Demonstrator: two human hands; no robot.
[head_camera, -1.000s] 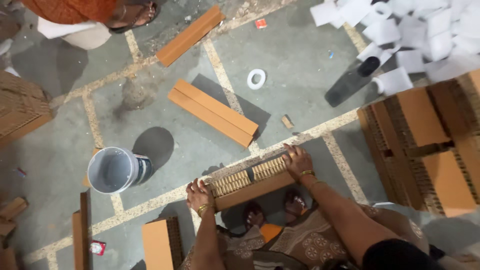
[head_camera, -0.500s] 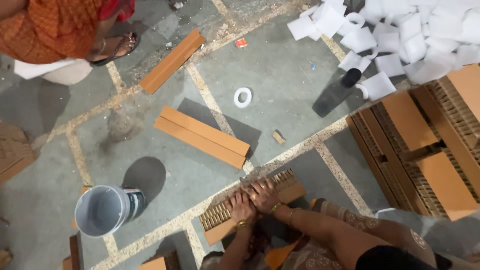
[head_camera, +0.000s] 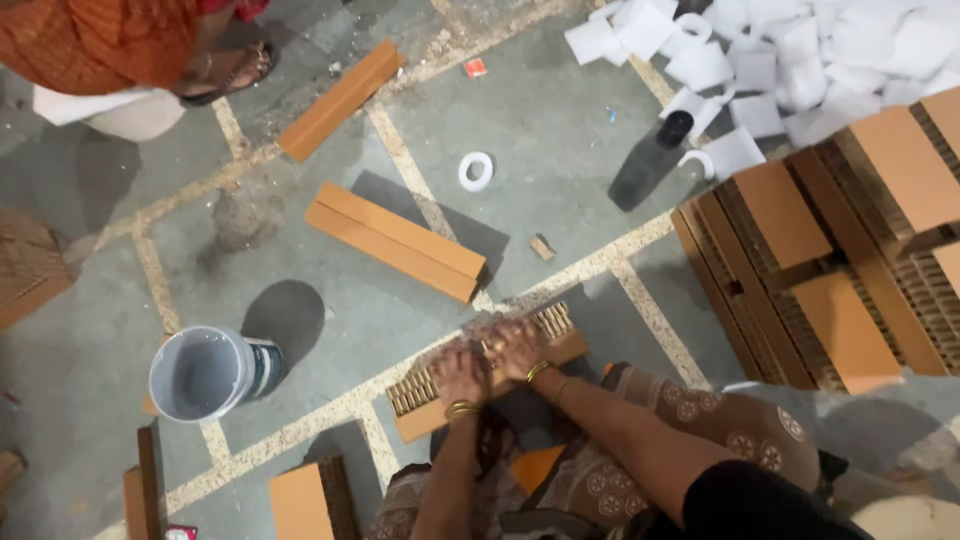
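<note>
Pressing down on the corrugated cardboard block (head_camera: 487, 372) in front of my knees, I have both hands together at its middle now. A second ago they were spread wide, one at each end of the block; half a second ago they had already met near the centre, and there they stay. My left hand (head_camera: 461, 375) lies flat, palm down, fingers spread over the fluted top edge. My right hand (head_camera: 512, 347) rests just beside it, touching or nearly touching, also pressed on the top rather than closed around anything. Neither hand grips; both bear down open-palmed.

The block itself has not shifted: it lies across the pale joint line in the floor (head_camera: 560, 130), its ribbed face up and its brown side toward me. I judge the move from the ends to the centre to mean I am squeezing the layers together along its length, and the middle is the part under pressure at this moment.

Around me, a grey bucket (head_camera: 205, 372) stands to my left, well apart from the block. A longer orange-brown block (head_camera: 395, 240) lies beyond my hands, and a roll of white tape (head_camera: 476, 171) sits farther out. A stack of finished blocks (head_camera: 830, 250) is at my right. Another person (head_camera: 110, 45) in orange sits at the far left.
</note>
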